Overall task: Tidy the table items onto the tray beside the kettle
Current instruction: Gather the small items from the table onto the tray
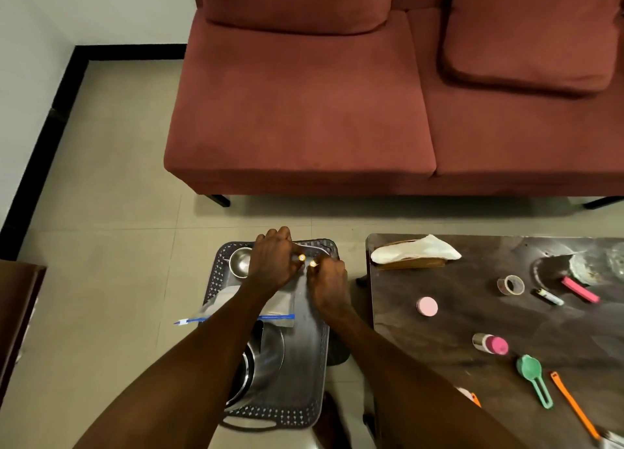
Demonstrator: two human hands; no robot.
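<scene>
Grey tray (pixel 314 364) under both hands; left hand (pixel 273 262) pinching battery (pixel 302 257); right hand (pixel 329 284) pinching second battery (pixel 313 264).

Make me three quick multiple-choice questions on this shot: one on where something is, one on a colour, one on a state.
1. Where is the small steel bowl?
A. on the tray
B. on the table
C. on the sofa

2. What colour is the scoop on the table?
A. red
B. green
C. black

3. What is the left hand doing?
A. lying flat
B. pointing
C. pinching a small yellow-tipped item

A: the bowl sits in the tray's far corner.
B: scoop and handle are green.
C: its fingers curl round the item.
</scene>
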